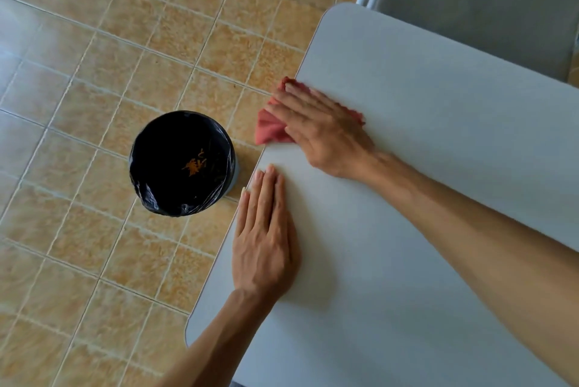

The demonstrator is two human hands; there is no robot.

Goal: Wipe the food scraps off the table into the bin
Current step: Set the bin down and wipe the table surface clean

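Food scraps (193, 165), a small heap of orange shreds, lie at the bottom of the bin (219, 139), on the tiled floor (78, 79) just left of the table's left edge; no scraps can be made out on the tabletop itself. The table (423, 151), pale grey with rounded corners, runs out of view at the right and near sides, so most of its extent is cut off. A grey chair (485, 4) at the far right is only partly seen. The bin, lined with a black bag, hides its own body from above apart from a sliver of grey on its right. The right hand (322, 133) lies flat with fingers spread, pressing a red cloth (271, 129) at the table's left edge; the hand covers much of the cloth, and the cloth's left part hangs past the edge. The left hand (266, 236) rests palm down nearer, fingers straight and close together, fingertips at the edge. The scraps sit left of both hands, well apart from them.
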